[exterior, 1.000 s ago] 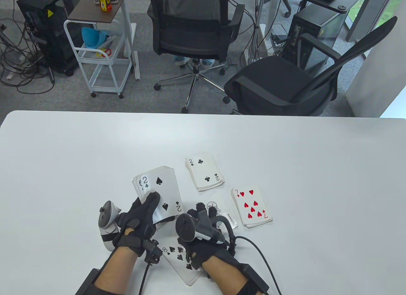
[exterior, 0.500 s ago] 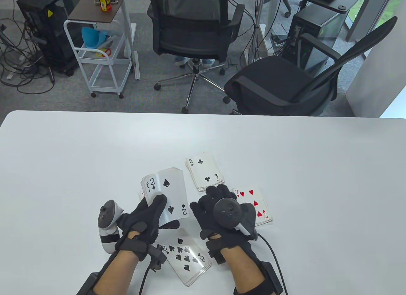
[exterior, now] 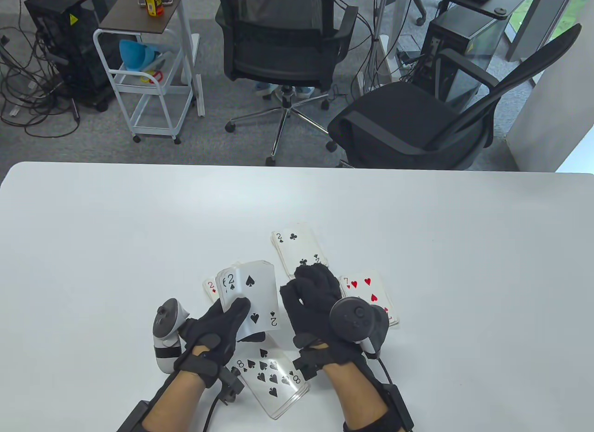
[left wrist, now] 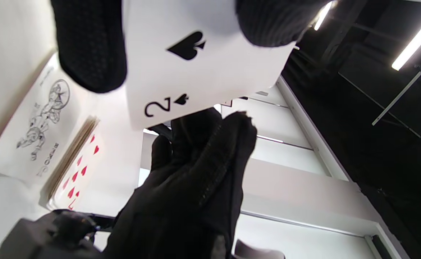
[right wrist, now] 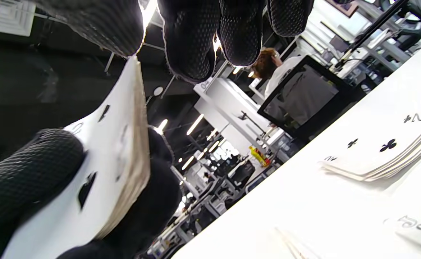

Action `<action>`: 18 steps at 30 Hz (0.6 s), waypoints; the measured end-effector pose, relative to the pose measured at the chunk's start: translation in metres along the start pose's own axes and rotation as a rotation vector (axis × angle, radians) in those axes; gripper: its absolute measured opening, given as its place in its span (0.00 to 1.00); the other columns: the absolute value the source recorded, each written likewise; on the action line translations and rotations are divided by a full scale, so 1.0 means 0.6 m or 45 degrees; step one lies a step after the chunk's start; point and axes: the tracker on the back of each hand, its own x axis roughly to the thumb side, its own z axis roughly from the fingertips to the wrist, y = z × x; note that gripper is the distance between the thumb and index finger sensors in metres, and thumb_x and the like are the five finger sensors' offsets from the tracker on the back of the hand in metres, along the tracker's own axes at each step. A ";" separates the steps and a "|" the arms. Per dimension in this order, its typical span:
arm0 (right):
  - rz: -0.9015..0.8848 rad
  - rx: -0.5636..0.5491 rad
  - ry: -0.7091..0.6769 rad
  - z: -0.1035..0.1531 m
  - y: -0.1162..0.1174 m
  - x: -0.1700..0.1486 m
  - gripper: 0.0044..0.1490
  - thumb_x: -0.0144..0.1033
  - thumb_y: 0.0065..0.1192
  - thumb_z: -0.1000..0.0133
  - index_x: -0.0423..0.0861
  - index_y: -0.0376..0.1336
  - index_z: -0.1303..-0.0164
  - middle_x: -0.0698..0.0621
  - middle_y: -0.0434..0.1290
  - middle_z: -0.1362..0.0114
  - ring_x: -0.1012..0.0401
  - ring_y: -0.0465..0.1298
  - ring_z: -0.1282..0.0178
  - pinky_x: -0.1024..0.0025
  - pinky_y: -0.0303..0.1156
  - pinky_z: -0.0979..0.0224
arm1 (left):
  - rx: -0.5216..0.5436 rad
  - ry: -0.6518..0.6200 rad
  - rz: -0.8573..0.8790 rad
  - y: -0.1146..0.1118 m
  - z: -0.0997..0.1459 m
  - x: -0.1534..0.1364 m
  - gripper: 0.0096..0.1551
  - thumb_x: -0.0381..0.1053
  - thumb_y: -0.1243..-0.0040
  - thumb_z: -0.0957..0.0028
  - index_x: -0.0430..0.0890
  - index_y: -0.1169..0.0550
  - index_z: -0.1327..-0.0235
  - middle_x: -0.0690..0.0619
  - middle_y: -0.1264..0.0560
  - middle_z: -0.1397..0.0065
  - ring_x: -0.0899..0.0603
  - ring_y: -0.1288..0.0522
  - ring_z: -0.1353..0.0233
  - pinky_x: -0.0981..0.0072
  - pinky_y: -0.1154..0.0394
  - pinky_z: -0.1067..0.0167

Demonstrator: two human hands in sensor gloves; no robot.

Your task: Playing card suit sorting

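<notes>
Left hand (exterior: 218,327) grips a fanned stack of cards (exterior: 250,295) face up, thumb curled over the top card, a 2 of spades (exterior: 254,301); a 6 peeks out behind it at the left edge. Stack sits lifted above the table (exterior: 93,246), near-centre. Left wrist view confirms it: thumb and a finger clamp the 2 of spades (left wrist: 196,68) from both sides. Right hand (exterior: 320,302) is just right of the held stack, fingers loosely bent and bunched toward its right edge; right wrist view shows the fingertips (right wrist: 192,39) just above the stack edge (right wrist: 135,151), can't tell if they touch, nothing held. Piles on the table: clubs pile (exterior: 297,251) topped by a 2 of clubs, far of the right hand; hearts pile (exterior: 371,295) topped by a 7, right side, partly covered by the right hand and its tracker; spades pile (exterior: 271,378) topped by an 8, near edge between the two wrists; a red 2 card (exterior: 211,288) pokes out left of the held stack. Left wrist view also shows a joker card (left wrist: 34,126) lying beside the hearts pile (left wrist: 73,169).
</notes>
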 end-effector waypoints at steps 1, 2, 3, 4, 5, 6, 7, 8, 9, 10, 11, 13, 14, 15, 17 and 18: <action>0.005 0.013 -0.006 0.001 0.004 0.004 0.30 0.53 0.60 0.37 0.39 0.70 0.41 0.36 0.61 0.20 0.33 0.50 0.18 0.27 0.45 0.26 | 0.004 -0.002 0.007 0.003 0.002 0.000 0.30 0.60 0.41 0.37 0.53 0.32 0.24 0.52 0.25 0.26 0.39 0.19 0.32 0.53 0.14 0.45; 0.009 0.032 -0.011 0.001 0.008 0.008 0.31 0.54 0.60 0.37 0.39 0.70 0.41 0.36 0.60 0.20 0.33 0.50 0.18 0.27 0.45 0.26 | 0.013 -0.011 0.005 0.005 0.004 0.000 0.30 0.60 0.41 0.37 0.53 0.32 0.24 0.52 0.24 0.26 0.39 0.19 0.32 0.53 0.14 0.46; 0.014 0.058 -0.010 0.002 0.011 0.010 0.31 0.54 0.60 0.37 0.39 0.69 0.40 0.35 0.60 0.20 0.33 0.50 0.18 0.27 0.44 0.26 | 0.021 -0.014 0.003 0.007 0.005 0.000 0.30 0.60 0.40 0.37 0.53 0.32 0.24 0.52 0.24 0.26 0.39 0.19 0.32 0.53 0.14 0.46; 0.030 0.106 -0.004 0.002 0.017 0.013 0.32 0.55 0.61 0.37 0.39 0.68 0.39 0.35 0.59 0.19 0.33 0.49 0.18 0.27 0.44 0.26 | 0.026 -0.013 0.005 0.008 0.006 -0.001 0.30 0.60 0.40 0.37 0.53 0.32 0.24 0.52 0.24 0.27 0.39 0.19 0.33 0.54 0.14 0.46; 0.041 0.133 -0.003 0.002 0.020 0.014 0.33 0.55 0.61 0.37 0.39 0.68 0.38 0.35 0.58 0.19 0.33 0.48 0.18 0.27 0.44 0.26 | 0.026 -0.014 0.010 0.008 0.007 -0.001 0.30 0.60 0.40 0.37 0.53 0.31 0.24 0.52 0.24 0.27 0.40 0.19 0.33 0.54 0.14 0.46; 0.060 0.162 -0.010 0.003 0.025 0.015 0.33 0.56 0.62 0.37 0.39 0.67 0.38 0.35 0.58 0.19 0.33 0.48 0.18 0.27 0.44 0.26 | 0.025 -0.014 0.013 0.007 0.007 -0.001 0.30 0.60 0.40 0.37 0.53 0.31 0.25 0.52 0.24 0.27 0.40 0.19 0.33 0.54 0.14 0.46; 0.080 0.176 -0.017 0.003 0.031 0.017 0.34 0.56 0.63 0.38 0.39 0.67 0.37 0.35 0.58 0.19 0.33 0.48 0.18 0.27 0.44 0.26 | 0.021 -0.012 0.009 0.006 0.008 -0.002 0.30 0.60 0.39 0.37 0.53 0.31 0.25 0.53 0.24 0.27 0.40 0.19 0.33 0.54 0.14 0.46; 0.091 0.187 -0.022 0.004 0.033 0.017 0.35 0.57 0.63 0.38 0.39 0.66 0.37 0.35 0.58 0.19 0.33 0.48 0.18 0.27 0.44 0.26 | 0.019 -0.009 0.004 0.005 0.007 -0.003 0.30 0.60 0.39 0.38 0.53 0.31 0.25 0.53 0.24 0.27 0.40 0.18 0.33 0.54 0.14 0.46; 0.099 0.196 -0.028 0.004 0.035 0.018 0.35 0.57 0.64 0.38 0.39 0.66 0.36 0.35 0.57 0.19 0.33 0.48 0.18 0.27 0.44 0.26 | 0.018 -0.007 0.000 0.004 0.007 -0.004 0.30 0.60 0.39 0.38 0.53 0.31 0.25 0.53 0.24 0.27 0.40 0.18 0.33 0.54 0.14 0.46; 0.104 0.204 -0.030 0.004 0.037 0.018 0.35 0.57 0.65 0.38 0.39 0.66 0.36 0.35 0.57 0.19 0.33 0.49 0.18 0.27 0.44 0.26 | 0.019 -0.004 -0.002 0.003 0.007 -0.006 0.30 0.59 0.38 0.38 0.53 0.31 0.25 0.53 0.23 0.28 0.40 0.18 0.33 0.54 0.14 0.46; 0.110 0.217 -0.030 0.004 0.038 0.018 0.36 0.57 0.66 0.39 0.39 0.65 0.35 0.35 0.57 0.18 0.33 0.48 0.18 0.26 0.44 0.26 | 0.022 -0.002 -0.005 0.003 0.006 -0.007 0.30 0.59 0.38 0.38 0.53 0.30 0.25 0.53 0.23 0.28 0.40 0.18 0.34 0.55 0.13 0.47; 0.131 0.244 -0.036 0.005 0.040 0.019 0.37 0.57 0.67 0.39 0.39 0.63 0.34 0.35 0.56 0.18 0.33 0.48 0.18 0.26 0.44 0.26 | 0.041 -0.003 0.001 0.002 0.005 -0.010 0.29 0.59 0.37 0.38 0.53 0.30 0.26 0.54 0.22 0.29 0.41 0.17 0.35 0.55 0.13 0.48; 0.147 0.245 -0.043 0.006 0.041 0.020 0.39 0.58 0.68 0.40 0.40 0.61 0.33 0.35 0.55 0.18 0.33 0.48 0.18 0.26 0.44 0.26 | 0.037 0.001 0.004 0.002 0.005 -0.011 0.29 0.59 0.36 0.38 0.53 0.29 0.27 0.54 0.21 0.30 0.41 0.16 0.36 0.55 0.13 0.48; 0.156 0.213 -0.060 0.007 0.041 0.021 0.39 0.58 0.70 0.41 0.40 0.61 0.35 0.35 0.55 0.18 0.33 0.49 0.18 0.26 0.44 0.26 | 0.039 0.002 0.002 0.001 0.005 -0.012 0.29 0.59 0.35 0.39 0.53 0.29 0.27 0.54 0.21 0.30 0.41 0.16 0.36 0.56 0.12 0.48; 0.198 0.230 -0.075 0.007 0.044 0.025 0.39 0.59 0.72 0.42 0.40 0.62 0.38 0.36 0.55 0.18 0.33 0.49 0.18 0.26 0.45 0.25 | 0.049 -0.002 0.000 -0.001 0.006 -0.013 0.29 0.60 0.35 0.39 0.53 0.28 0.28 0.54 0.20 0.31 0.42 0.15 0.37 0.56 0.12 0.49; 0.208 0.227 -0.076 0.008 0.044 0.026 0.39 0.60 0.72 0.43 0.40 0.62 0.39 0.36 0.56 0.18 0.33 0.49 0.17 0.26 0.45 0.25 | 0.058 -0.005 0.011 -0.001 0.006 -0.014 0.29 0.60 0.34 0.39 0.53 0.28 0.28 0.54 0.20 0.31 0.42 0.15 0.37 0.56 0.12 0.49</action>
